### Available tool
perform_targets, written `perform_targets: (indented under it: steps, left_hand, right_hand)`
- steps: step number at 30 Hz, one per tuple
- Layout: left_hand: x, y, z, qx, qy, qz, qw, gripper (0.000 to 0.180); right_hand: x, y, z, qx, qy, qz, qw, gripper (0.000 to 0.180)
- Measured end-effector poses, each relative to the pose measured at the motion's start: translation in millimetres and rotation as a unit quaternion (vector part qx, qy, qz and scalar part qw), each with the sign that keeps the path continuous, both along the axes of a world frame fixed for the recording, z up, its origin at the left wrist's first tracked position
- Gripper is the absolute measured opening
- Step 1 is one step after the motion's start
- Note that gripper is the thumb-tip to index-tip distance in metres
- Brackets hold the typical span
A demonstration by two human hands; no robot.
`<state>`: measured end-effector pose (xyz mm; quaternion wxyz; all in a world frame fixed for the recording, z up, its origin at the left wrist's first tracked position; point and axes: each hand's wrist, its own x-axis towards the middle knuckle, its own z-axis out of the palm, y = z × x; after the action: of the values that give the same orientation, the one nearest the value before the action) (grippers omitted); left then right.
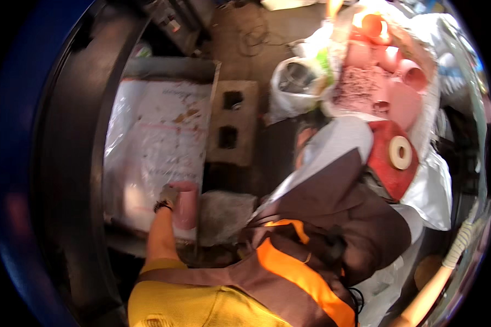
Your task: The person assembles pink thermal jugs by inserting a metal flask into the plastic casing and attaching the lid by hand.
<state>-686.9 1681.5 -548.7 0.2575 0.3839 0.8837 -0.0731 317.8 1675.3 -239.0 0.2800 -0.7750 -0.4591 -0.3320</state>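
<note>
My left hand [169,195], in a pale work glove, grips the upper edge of a pink hollow cylinder [186,210]. That cylinder stands at the near right corner of a shallow box lined with white plastic sheet [147,147]. Far out to the right is my right hand [459,243], also gloved, beside a sheet of clear plastic [483,136]; blur hides what its fingers do. A cream ring, like a roll of tape [400,152], lies on a red surface [384,177] by my knee.
Several pink cylinders [412,74] and pink shavings [357,87] fill a white-lined container at the far right. A white plastic bag [294,90] stands left of it. Beside the box sits a concrete block [243,120] with two holes. A dark machine frame [82,136] borders the left.
</note>
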Motion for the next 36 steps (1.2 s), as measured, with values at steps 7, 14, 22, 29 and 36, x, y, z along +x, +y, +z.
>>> perform_targets:
  steps: [7,14,22,29,36]
  left_hand:
    - [17,46,92,-0.005,0.109,-0.116,0.987,0.04]
    - [200,152,288,0.365,-0.158,-0.28,0.874,0.044]
    - [367,171,311,0.48,-0.475,-0.188,0.713,0.031]
    - [405,183,285,0.42,-0.568,-0.331,0.626,0.049]
    - [428,156,336,0.432,-0.575,-0.485,0.497,0.047]
  right_hand:
    - [-175,93,-67,-0.104,0.14,0.284,0.943,0.047]
    - [-415,95,-40,-0.32,0.613,0.447,0.567,0.071]
    - [-447,83,-89,0.064,0.765,0.39,0.509,0.038]
    - [-419,33,-94,-0.053,0.711,0.445,0.542,0.031]
    - [-384,31,-94,-0.154,0.664,0.426,0.595,0.026]
